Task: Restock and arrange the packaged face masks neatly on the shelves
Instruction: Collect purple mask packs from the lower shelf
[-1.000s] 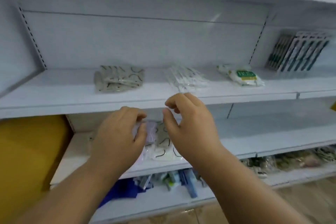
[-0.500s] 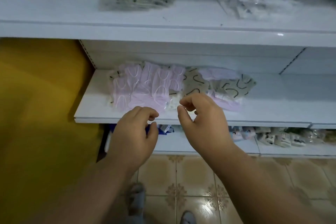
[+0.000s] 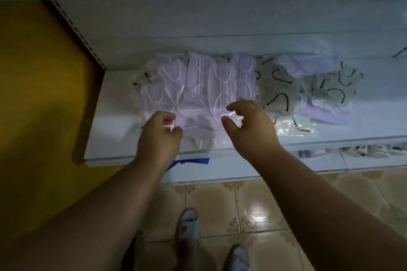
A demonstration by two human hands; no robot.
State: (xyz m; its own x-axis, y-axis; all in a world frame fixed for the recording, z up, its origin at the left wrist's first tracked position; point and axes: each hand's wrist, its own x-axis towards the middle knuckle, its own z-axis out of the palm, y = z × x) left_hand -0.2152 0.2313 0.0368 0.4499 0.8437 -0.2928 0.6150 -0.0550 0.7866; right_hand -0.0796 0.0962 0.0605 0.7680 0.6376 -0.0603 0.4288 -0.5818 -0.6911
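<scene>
A yellow wall (image 3: 39, 94) meets the white shelf (image 3: 114, 138) at its left end. The left hand (image 3: 159, 138) pinches the clear wrapper edge of the pink mask packs (image 3: 198, 86), thumb and curled fingers together on the film. That pile spreads flat just beyond both hands, its long axis running along the shelf. The right hand (image 3: 251, 125) curls at the pile's near right corner, thumb and forefinger apart; whether they touch the film I cannot tell. Further right lie grey mask packs (image 3: 277, 90), crinkly, with black ear loops.
</scene>
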